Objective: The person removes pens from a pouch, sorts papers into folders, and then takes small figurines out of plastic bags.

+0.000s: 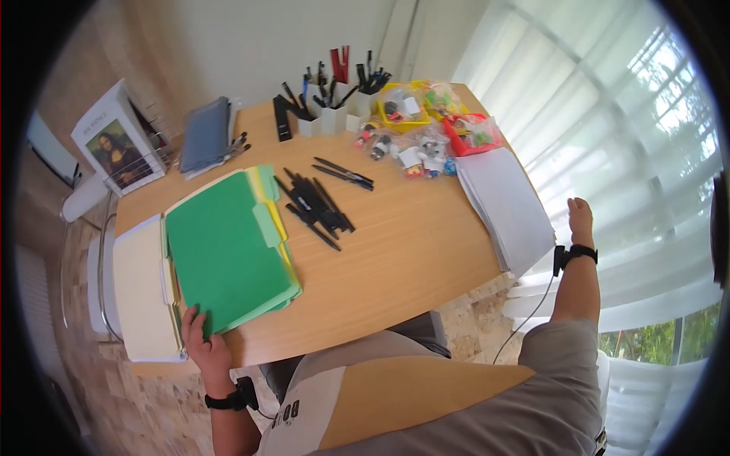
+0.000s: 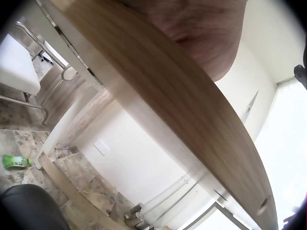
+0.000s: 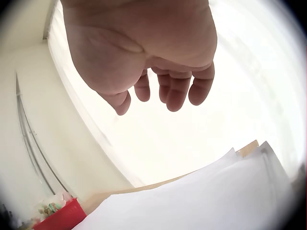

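Both my hands are relaxed: my left hand (image 1: 205, 348) rests its slightly bent fingers on the near corner of the green tabbed folders (image 1: 220, 243), and my right hand (image 1: 580, 222), loosely curled and empty, hangs beside the white paper stack (image 1: 506, 201). The green folders lie on the light wooden table (image 1: 411, 251) between cream folders (image 1: 137, 289) and slim black pens (image 1: 312, 204).

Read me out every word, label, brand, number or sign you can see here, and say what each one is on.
"BO", upside down on the shirt; the letters after it are unclear.
Book with the portrait cover: title too blurred to read surely.
Black pens: pale marks, too small.
Black box: tiny pale marking, unreadable.
Green bottle: label too small.
Green folder: no writing visible.
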A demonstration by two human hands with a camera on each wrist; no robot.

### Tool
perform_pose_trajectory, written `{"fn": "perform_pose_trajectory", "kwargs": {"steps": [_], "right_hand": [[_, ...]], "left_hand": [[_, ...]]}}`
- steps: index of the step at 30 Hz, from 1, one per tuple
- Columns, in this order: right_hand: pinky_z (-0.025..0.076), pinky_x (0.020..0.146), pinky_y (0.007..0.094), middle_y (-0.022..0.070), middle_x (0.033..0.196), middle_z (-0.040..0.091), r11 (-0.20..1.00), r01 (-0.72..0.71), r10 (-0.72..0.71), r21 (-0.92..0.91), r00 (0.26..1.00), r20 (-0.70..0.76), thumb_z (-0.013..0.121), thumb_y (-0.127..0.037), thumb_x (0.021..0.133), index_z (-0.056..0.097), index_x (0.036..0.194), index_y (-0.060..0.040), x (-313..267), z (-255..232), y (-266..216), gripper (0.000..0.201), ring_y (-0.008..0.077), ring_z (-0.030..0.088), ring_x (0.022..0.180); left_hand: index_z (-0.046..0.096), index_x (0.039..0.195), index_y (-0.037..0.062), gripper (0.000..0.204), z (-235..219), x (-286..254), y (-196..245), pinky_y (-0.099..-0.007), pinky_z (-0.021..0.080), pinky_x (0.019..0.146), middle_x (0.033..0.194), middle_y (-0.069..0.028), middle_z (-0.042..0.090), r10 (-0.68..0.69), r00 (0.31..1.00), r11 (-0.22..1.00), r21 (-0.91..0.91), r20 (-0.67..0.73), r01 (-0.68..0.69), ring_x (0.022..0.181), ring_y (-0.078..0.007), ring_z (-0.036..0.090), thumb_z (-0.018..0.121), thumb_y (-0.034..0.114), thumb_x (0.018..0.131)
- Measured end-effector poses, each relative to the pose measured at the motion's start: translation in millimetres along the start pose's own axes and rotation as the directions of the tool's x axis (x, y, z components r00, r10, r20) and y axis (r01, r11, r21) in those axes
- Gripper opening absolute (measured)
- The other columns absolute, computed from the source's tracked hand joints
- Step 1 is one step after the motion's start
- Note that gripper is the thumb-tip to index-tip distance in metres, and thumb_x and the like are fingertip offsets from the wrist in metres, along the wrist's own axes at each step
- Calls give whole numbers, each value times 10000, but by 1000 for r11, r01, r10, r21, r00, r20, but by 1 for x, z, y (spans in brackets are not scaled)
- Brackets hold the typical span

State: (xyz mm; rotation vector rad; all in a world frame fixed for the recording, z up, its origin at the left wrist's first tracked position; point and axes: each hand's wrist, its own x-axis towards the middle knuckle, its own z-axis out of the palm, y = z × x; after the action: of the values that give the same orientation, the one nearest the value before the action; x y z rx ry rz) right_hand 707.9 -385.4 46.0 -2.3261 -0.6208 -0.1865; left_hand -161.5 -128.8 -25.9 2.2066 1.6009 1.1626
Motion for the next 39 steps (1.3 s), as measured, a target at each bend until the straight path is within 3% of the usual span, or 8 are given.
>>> {"fn": "perform_pose_trajectory", "kwargs": {"steps": [3,8,14,22,27,30,32,39], "right_hand": [[446,937,353,146,1136,653,994,105,-106,-14,994,-17,592,-252,946,606,1173,34,-26,6,-23,366,235,594,1050],[432,656,235,10,953,601,981,33,-59,190,989,132,595,-233,945,576,1228,-3,-129,24,-132,364,89,501,758],[489,754,256,73,1058,603,850,263,-475,456,756,451,596,26,854,596,1043,3,-272,75,-193,190,119,564,835],[446,712,220,8,934,550,812,216,-556,542,568,607,577,29,868,590,988,8,-329,110,-243,123,67,520,799],[414,612,208,-21,809,535,820,224,-534,527,632,562,580,3,882,600,946,1,-335,129,-254,67,44,482,700],[452,607,256,43,778,593,839,209,-498,503,668,553,607,-11,851,614,897,3,-338,135,-256,49,99,539,673],[451,593,255,32,724,583,852,197,-462,485,717,521,608,-26,861,622,869,10,-338,140,-255,40,93,538,646],[434,565,239,8,675,565,876,237,-433,420,769,470,605,-40,875,635,842,10,-341,144,-263,67,76,523,615]], "left_hand": [[607,1108,7,387,2,-4,-24,-460,447,978,1262,-258,537,131,991,991,32,-25,-130,1132,-411,553,481,-22,742],[595,1144,21,487,-18,0,1,-464,436,983,1340,-241,463,28,997,999,43,-77,-24,1165,-424,515,496,-54,673],[571,1184,2,506,-76,16,-33,-496,415,1002,1334,-242,474,-17,989,972,231,-148,51,1227,-423,464,653,8,685],[612,1029,-42,291,-103,18,-51,-459,486,849,1094,-242,629,-313,941,899,360,129,250,1049,-407,589,696,155,831],[584,874,-39,142,-116,12,-49,-455,496,717,864,-183,657,-280,955,877,430,94,215,816,-371,641,659,79,851],[585,930,-14,130,-128,-2,-15,-428,500,775,929,-173,649,-126,947,965,186,-294,186,871,-363,625,656,32,832],[575,1052,0,281,-134,-14,-24,-430,476,880,1081,-173,622,114,933,990,121,-343,-76,995,-372,588,674,14,790],[580,1221,33,454,-127,-48,-146,-439,418,1024,1362,-229,455,-162,971,920,328,-177,214,1254,-394,472,654,-6,775]]}}
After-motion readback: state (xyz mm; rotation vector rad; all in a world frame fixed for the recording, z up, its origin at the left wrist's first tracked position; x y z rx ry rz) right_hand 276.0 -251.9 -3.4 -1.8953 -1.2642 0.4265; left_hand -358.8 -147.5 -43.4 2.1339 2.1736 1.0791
